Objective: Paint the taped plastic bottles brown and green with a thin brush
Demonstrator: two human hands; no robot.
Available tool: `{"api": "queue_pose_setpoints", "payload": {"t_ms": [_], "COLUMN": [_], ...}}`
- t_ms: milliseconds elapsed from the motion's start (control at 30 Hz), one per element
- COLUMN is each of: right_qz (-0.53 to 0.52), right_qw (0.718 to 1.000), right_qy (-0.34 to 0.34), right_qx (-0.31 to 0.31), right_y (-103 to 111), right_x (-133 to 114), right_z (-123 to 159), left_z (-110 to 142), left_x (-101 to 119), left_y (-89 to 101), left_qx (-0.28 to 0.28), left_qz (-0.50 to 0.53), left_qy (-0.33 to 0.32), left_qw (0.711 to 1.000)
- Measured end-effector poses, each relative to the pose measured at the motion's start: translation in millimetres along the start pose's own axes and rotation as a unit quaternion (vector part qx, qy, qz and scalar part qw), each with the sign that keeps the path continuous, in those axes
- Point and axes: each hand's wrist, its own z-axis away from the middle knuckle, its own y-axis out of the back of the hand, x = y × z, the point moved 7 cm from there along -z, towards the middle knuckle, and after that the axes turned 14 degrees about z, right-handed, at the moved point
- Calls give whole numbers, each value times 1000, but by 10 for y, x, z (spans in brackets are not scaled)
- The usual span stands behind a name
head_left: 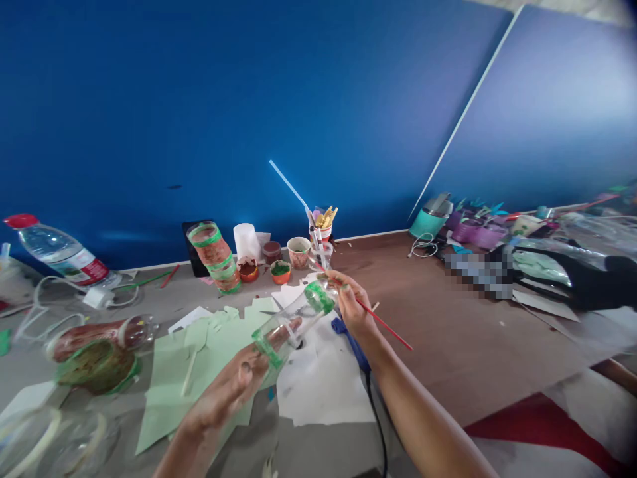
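A clear plastic bottle (301, 307) with green painted bands at both ends is held tilted above the papers. My left hand (243, 378) is closed around its lower end, and some fingers show through the clear wall. At the narrower upper end, my right hand (354, 307) pinches a thin red-handled paintbrush (391, 330). The handle sticks out to the lower right; the brush tip is hard to make out. White paper (323, 392) and light green paper sheets (164, 378) lie beneath. Behind stand a small cup of green paint (281, 271) and a cup of brown paint (247, 269).
A brown-and-green painted bottle piece (213, 257) stands by the blue wall (298, 99). A red-capped water bottle (64, 252) leans at left. A blue tool with a black cord (369, 385) lies near my right wrist. Purple pots (485, 232) and another person's arm are at right.
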Motion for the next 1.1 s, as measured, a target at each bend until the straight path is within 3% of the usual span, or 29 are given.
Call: {"api": "queue_pose_setpoints", "payload": {"t_ms": [167,333,567,833,1100], "right_qz": [-68,-51,0,75,58], "right_qw": [994,997,999,997,998], "right_qy": [4,1,-10,28,34], "right_qx": [90,58,42,0,6], "right_y": [114,75,59,-29,37], "right_x": [-58,-117,-114,-243,-229], "right_z": [-39,5,51,86,72], "left_z": [-86,-138,-133,-125,-82], "left_x": [62,38,-9,27,-161], "left_y": [-13,-83,-64,-51,40], "left_qx": [-5,11,32,51,111], "left_qz": [75,150,161,224,272], "left_qy": [35,44,51,6,-4], "left_qw": [997,988,985,973,956]}}
